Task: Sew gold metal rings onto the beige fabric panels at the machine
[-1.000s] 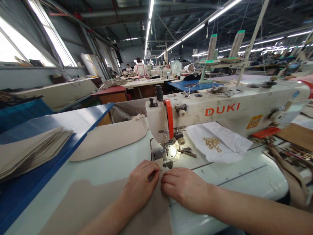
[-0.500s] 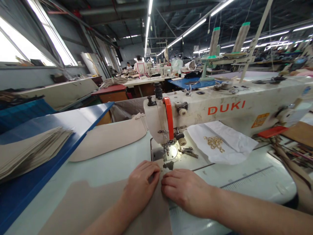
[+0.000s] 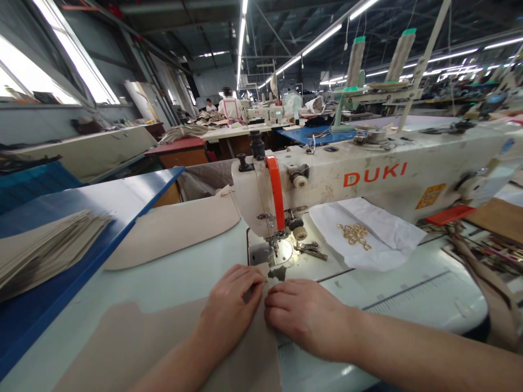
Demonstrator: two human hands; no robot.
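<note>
A beige fabric panel (image 3: 159, 337) lies on the pale sewing table, its narrow top end just in front of the needle area (image 3: 281, 250) of the sewing machine (image 3: 253, 190). My left hand (image 3: 229, 305) rests on the panel, thumb and fingers pinched at its edge near that end. Close beside it, my right hand (image 3: 304, 313) has its fingers curled together at the panel's right edge. The right fingertips are partly hidden, but they appear to grip the same edge. Both hands are short of the presser foot.
A second beige panel (image 3: 175, 231) lies behind left. A stack of cut pieces (image 3: 53, 250) sits on the blue-edged side table (image 3: 134, 188). Right of the needle are a small metal tool (image 3: 312, 250) and gold rings (image 3: 354, 235) on white cloth (image 3: 388, 245). Thread cones (image 3: 355, 62) stand behind.
The view has shifted slightly, so the scene sits a little further left. My hands keep the same hold on the fabric panel near the needle.
</note>
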